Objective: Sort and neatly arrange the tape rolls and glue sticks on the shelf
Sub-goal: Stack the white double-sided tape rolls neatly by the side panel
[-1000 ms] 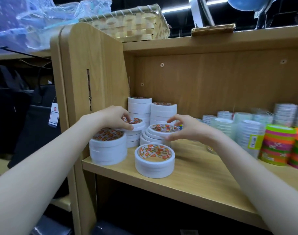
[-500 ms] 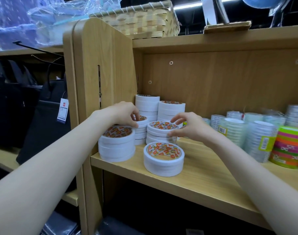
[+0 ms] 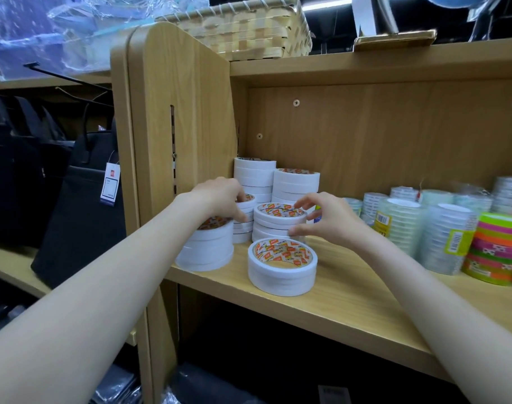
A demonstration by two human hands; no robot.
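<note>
Wooden shelf (image 3: 351, 304) holding stacked white tape rolls (image 3: 279, 223) at its left end, right hand (image 3: 326, 220) fingers curled around the stack, left hand (image 3: 220, 199) fingers pinching the neighbouring stack (image 3: 244, 221), clear tape rolls (image 3: 400, 225) to the right

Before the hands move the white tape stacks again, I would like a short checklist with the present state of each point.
1. Right hand has a grip on the middle stack: ok, thumb and fingers curl round its upper rolls.
2. Left hand has a grip on the stack behind: cannot tell, the fingers lie on it but the contact is hidden.
3. Middle stack is straight: not ok, its rolls sit offset.
4. Front roll is away from the shelf edge: ok, though close.
5. Two tall back stacks stand upright: ok.
</note>
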